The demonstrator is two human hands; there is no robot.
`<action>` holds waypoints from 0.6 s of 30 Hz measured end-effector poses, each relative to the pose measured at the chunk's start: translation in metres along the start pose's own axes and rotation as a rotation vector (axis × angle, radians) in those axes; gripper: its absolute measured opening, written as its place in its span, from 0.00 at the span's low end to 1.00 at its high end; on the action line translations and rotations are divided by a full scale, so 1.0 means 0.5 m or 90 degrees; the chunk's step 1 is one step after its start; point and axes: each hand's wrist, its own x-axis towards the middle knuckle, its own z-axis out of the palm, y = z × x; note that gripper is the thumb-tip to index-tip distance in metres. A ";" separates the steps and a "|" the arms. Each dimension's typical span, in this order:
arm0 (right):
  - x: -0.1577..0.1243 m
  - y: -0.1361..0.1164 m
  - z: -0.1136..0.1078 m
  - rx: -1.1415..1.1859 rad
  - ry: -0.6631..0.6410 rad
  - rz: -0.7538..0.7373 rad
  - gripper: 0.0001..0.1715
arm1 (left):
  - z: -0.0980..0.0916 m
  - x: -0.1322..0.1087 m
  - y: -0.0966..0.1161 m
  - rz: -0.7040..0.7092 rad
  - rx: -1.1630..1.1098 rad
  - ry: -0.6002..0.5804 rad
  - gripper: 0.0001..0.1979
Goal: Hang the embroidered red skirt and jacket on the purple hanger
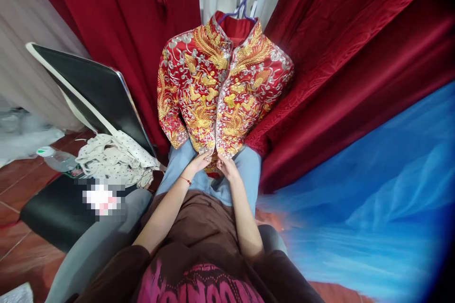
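A red jacket (202,80) with dense gold and silver embroidery hangs in front of me on a purple hanger (244,2). Its lower edge reaches down to my knees. My left hand (202,161) pinches the bottom corner of the left front panel. Close beside it, my right hand (227,166) pinches the bottom corner of the other panel. The two front edges lie nearly together along the middle, with a small gap between the hands. Gold embroidery also shows below, between my hands.
On my left, a black chair (50,208) carries a dotted white cloth (110,161) and a plastic bottle (59,158). A black panel with a pale edge (88,85) stands behind them. Red curtains (337,47) flank the jacket; blue painted fabric (373,199) spreads at right.
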 end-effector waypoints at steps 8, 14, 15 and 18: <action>-0.003 0.005 0.010 0.005 -0.028 0.020 0.13 | -0.011 -0.001 -0.004 -0.027 0.035 -0.003 0.04; 0.008 0.030 0.028 0.038 -0.006 -0.007 0.12 | -0.019 0.002 -0.011 -0.031 0.040 0.008 0.04; 0.007 0.031 0.029 0.043 -0.007 -0.010 0.12 | -0.019 0.003 -0.011 -0.030 0.039 0.012 0.03; 0.004 0.031 0.031 0.055 -0.015 -0.016 0.13 | -0.021 0.004 -0.011 -0.023 0.035 0.021 0.03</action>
